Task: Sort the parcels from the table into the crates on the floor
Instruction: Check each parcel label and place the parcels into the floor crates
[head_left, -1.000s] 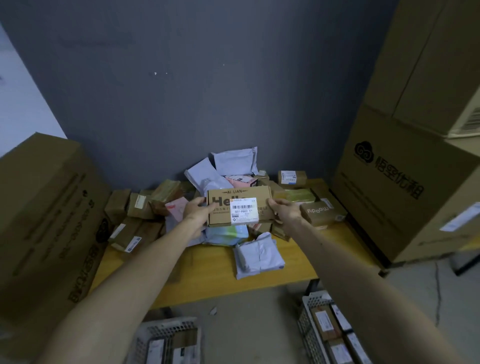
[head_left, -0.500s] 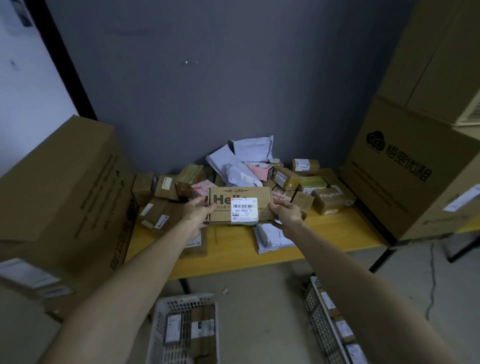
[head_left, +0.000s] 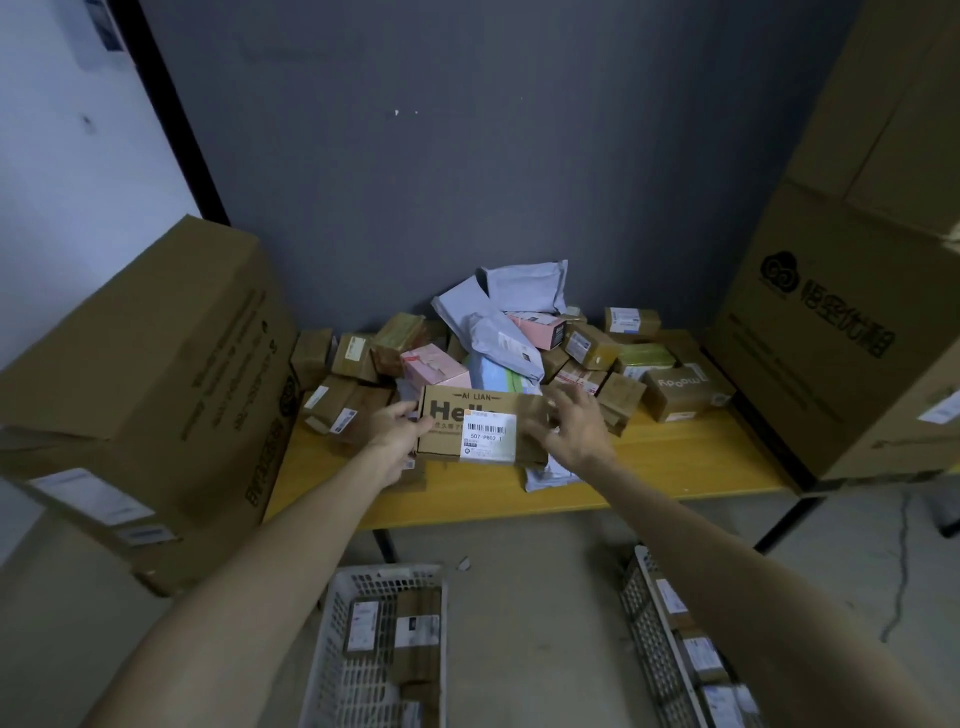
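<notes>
**Labelled box held above crowded bench**

A cardboard box (head_left: 457, 415) is gripped at its near-left end by the left hand (head_left: 400, 428), fingers curled round the edge. The right hand (head_left: 574, 426) is seen open and blurred at the box's other end, fingers spread; contact cannot be made out. A white barcode label (head_left: 488, 441) is carried between the hands. Just beyond them, a heap of parcels (head_left: 597, 345) is spread across the yellow bench (head_left: 675, 462). On the floor (head_left: 545, 582), a white crate (head_left: 384, 571) is set below the left forearm and a second crate (head_left: 649, 639) below the right, both holding parcels.
</notes>
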